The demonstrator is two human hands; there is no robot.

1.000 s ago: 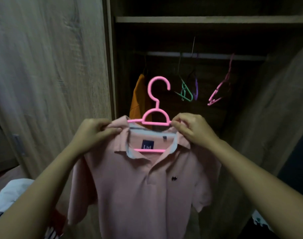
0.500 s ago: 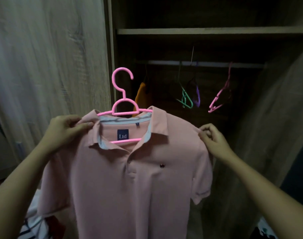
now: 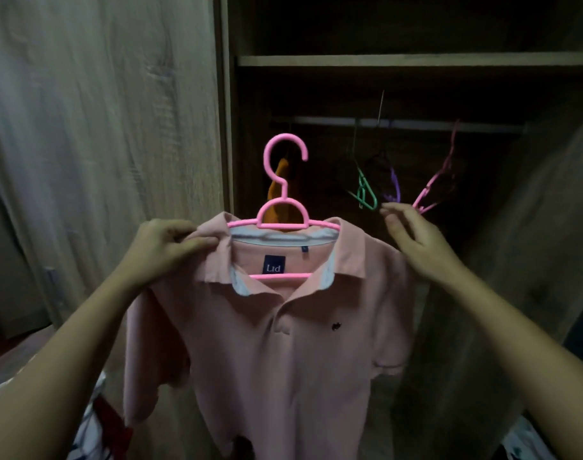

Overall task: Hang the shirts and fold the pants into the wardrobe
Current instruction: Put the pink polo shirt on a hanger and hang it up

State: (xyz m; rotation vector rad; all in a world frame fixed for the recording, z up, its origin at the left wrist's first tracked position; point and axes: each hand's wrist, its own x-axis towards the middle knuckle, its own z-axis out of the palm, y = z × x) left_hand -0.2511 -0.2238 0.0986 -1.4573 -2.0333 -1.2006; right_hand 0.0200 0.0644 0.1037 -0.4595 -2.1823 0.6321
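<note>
Pink polo shirt sits on its pink hanger, held up before the open wardrobe; head view, and the hanging step is in hand. The left hand pinches collar and shoulder at the hanger's end, carrying the lot; the right hand hovers loose-fingered by the other shoulder, gripping nothing. Next, I reckon: lift, then bring the hook over the rail. Room looks best between the orange garment and the green hanger; the wardrobe frame is close on the left, the shelf low above the rail.
</note>
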